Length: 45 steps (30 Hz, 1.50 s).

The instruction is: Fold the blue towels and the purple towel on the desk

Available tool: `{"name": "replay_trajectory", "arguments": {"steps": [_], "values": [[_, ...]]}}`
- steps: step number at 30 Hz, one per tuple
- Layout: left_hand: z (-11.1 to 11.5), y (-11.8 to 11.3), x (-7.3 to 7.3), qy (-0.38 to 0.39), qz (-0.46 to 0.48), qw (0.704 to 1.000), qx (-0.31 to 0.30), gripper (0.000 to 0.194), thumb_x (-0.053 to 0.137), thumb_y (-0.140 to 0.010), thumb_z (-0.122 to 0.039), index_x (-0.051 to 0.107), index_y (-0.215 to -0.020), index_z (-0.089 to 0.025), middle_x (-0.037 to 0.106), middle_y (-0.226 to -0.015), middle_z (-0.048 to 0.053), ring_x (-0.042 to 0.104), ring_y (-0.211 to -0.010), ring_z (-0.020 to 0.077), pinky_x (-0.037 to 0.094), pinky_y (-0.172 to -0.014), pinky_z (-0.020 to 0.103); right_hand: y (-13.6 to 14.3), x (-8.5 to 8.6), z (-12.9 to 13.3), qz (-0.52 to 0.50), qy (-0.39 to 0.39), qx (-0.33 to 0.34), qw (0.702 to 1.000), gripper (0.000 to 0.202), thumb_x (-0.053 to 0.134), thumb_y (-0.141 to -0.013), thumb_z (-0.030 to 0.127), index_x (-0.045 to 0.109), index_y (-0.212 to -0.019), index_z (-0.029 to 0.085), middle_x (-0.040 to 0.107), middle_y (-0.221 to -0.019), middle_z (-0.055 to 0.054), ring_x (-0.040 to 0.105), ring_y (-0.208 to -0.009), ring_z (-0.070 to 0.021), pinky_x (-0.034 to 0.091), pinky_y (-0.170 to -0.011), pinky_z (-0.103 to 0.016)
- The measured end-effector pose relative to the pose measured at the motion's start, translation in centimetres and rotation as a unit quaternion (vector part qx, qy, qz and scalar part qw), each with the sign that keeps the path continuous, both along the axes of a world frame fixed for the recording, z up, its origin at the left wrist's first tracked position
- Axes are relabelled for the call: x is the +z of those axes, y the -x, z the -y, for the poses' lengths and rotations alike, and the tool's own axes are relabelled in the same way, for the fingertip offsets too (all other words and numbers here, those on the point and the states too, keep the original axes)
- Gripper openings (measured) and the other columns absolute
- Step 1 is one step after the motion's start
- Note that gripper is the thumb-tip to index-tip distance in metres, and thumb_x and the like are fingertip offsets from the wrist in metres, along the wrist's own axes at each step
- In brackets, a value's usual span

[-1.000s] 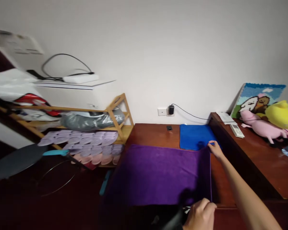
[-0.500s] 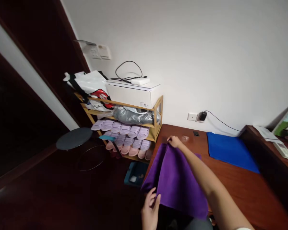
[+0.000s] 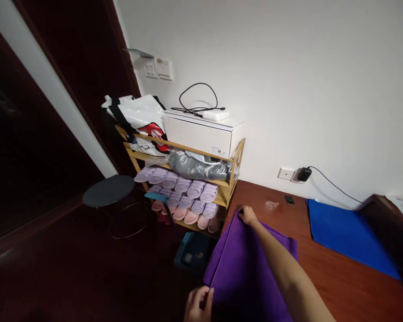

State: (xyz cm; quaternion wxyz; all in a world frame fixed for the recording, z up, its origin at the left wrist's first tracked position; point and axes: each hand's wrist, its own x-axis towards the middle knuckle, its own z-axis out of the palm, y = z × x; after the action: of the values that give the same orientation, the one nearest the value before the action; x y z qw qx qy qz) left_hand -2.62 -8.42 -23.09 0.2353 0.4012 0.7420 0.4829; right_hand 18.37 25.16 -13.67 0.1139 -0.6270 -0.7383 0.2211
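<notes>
A purple cloth (image 3: pixel 245 268) lies over the left edge of the brown wooden table (image 3: pixel 329 273), with one layer folded across another. My right hand (image 3: pixel 246 215) pinches its far corner close to the tabletop. At the near left edge of the cloth, my left hand (image 3: pixel 199 304) grips another corner between thumb and fingers; part of this hand is cut off by the bottom of the view. A flat blue cloth (image 3: pixel 349 237) is spread farther right on the table.
A wooden rack (image 3: pixel 235 174) with several slippers (image 3: pixel 196 188), a white box (image 3: pixel 198 132) and a printed bag (image 3: pixel 141 118) stands beyond the table. A round stool (image 3: pixel 109 190) and a teal dustpan (image 3: pixel 191 252) are on the left. A black charger (image 3: pixel 304 174) is plugged into the wall.
The view has swung left. The purple cloth's raised far corner has come down with my right hand toward the tabletop, and its layers lie closer together. My left hand still holds the near corner.
</notes>
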Motion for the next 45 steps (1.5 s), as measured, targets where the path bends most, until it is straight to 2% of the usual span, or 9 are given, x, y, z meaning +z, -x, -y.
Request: {"name": "replay_trajectory", "arguments": {"steps": [3,7,14,18,23,29,34,39,45], "values": [[-1.2,0.0,0.8,-0.024,0.046,0.999,0.0,0.061,0.07,-0.07,-0.085,0.082,-0.081,-0.026,0.079,-0.104,0.011,0.075,-0.107,0.0374,0.062,-0.098,0.048,-0.6,-0.2,-0.5,-0.051,0.016,-0.002,0.999,0.018,0.071,-0.089,0.024,0.082,-0.102,0.022,0.081,-0.11,-0.007,0.073,-0.11,-0.0233,0.052,-0.098,-0.028],[-3.3,0.8,1.9,-0.001,0.193,0.979,-0.064,0.068,0.078,-0.061,-0.087,0.08,-0.08,-0.022,0.078,-0.088,0.009,0.075,-0.094,0.0325,0.062,-0.087,0.038,-1.8,0.7,-0.4,-0.126,0.026,-0.012,0.992,0.013,0.075,-0.084,0.034,0.082,-0.084,0.024,0.082,-0.088,-0.004,0.076,-0.094,-0.0246,0.055,-0.088,-0.03],[-4.9,3.3,5.3,-0.003,0.223,0.974,-0.049,0.067,0.085,-0.06,-0.079,0.084,-0.089,-0.019,0.076,-0.079,0.006,0.073,-0.082,0.0285,0.06,-0.072,0.035,-5.2,6.5,2.2,-0.264,0.005,0.007,0.965,0.039,0.078,-0.076,0.058,0.083,-0.085,0.02,0.084,-0.094,-0.008,0.076,-0.092,-0.0271,0.058,-0.089,-0.037],[-6.3,5.0,11.1,-0.052,0.105,0.988,-0.102,0.062,0.084,-0.056,-0.082,0.083,-0.073,-0.022,0.079,-0.095,0.012,0.074,-0.101,0.0349,0.061,-0.089,0.041,-10.0,12.6,5.6,-0.337,-0.02,0.03,0.941,0.051,0.081,-0.074,0.066,0.085,-0.095,0.02,0.083,-0.109,-0.012,0.075,-0.103,-0.0292,0.057,-0.098,-0.041],[-6.9,6.1,22.0,-0.078,-0.013,0.968,-0.24,0.045,0.082,-0.068,-0.069,0.082,-0.07,-0.024,0.077,-0.109,0.013,0.074,-0.104,0.032,0.061,-0.088,0.038,-17.8,20.6,13.1,-0.412,-0.035,0.021,0.91,0.05,0.093,-0.069,0.062,0.086,-0.098,0.021,0.083,-0.112,-0.012,0.074,-0.104,-0.0273,0.055,-0.102,-0.041],[-5.9,4.6,33.2,-0.121,0.038,0.932,-0.339,0.035,0.087,-0.069,-0.054,0.073,-0.071,-0.022,0.077,-0.116,0.011,0.073,-0.109,0.0295,0.062,-0.088,0.035,-24.0,26.9,23.3,-0.502,-0.084,-0.028,0.86,0.042,0.099,-0.064,0.056,0.084,-0.083,0.023,0.083,-0.096,-0.009,0.073,-0.091,-0.0219,0.057,-0.089,-0.033],[-7.1,1.6,37.7,-0.144,0.107,0.927,-0.328,0.05,0.089,-0.061,-0.061,0.061,-0.068,-0.02,0.075,-0.109,0.01,0.065,-0.072,0.0174,0.055,-0.055,0.027,-25.7,29.3,29.4,-0.557,-0.112,-0.077,0.819,0.042,0.102,-0.06,0.053,0.082,-0.079,0.022,0.078,-0.084,-0.005,0.067,-0.077,-0.0166,0.055,-0.075,-0.028],[-8.0,-1.3,40.2,-0.161,0.074,0.905,-0.388,0.05,0.095,-0.055,-0.057,0.062,-0.062,-0.02,0.074,-0.102,0.01,0.069,-0.082,0.0206,0.061,-0.072,0.033,-27.6,30.0,33.1,-0.594,-0.106,-0.117,0.789,0.044,0.1,-0.062,0.055,0.078,-0.074,0.02,0.071,-0.073,-0.003,0.061,-0.067,-0.0145,0.051,-0.066,-0.027],[-7.6,-3.3,42.2,-0.13,0.043,0.895,-0.424,0.048,0.097,-0.052,-0.057,0.069,-0.06,-0.019,0.073,-0.101,0.009,0.069,-0.08,0.0213,0.062,-0.072,0.036,-30.1,29.1,36.3,-0.621,-0.118,-0.147,0.761,0.039,0.098,-0.064,0.053,0.076,-0.071,0.022,0.068,-0.07,-0.003,0.058,-0.064,-0.0151,0.05,-0.064,-0.028]]}}
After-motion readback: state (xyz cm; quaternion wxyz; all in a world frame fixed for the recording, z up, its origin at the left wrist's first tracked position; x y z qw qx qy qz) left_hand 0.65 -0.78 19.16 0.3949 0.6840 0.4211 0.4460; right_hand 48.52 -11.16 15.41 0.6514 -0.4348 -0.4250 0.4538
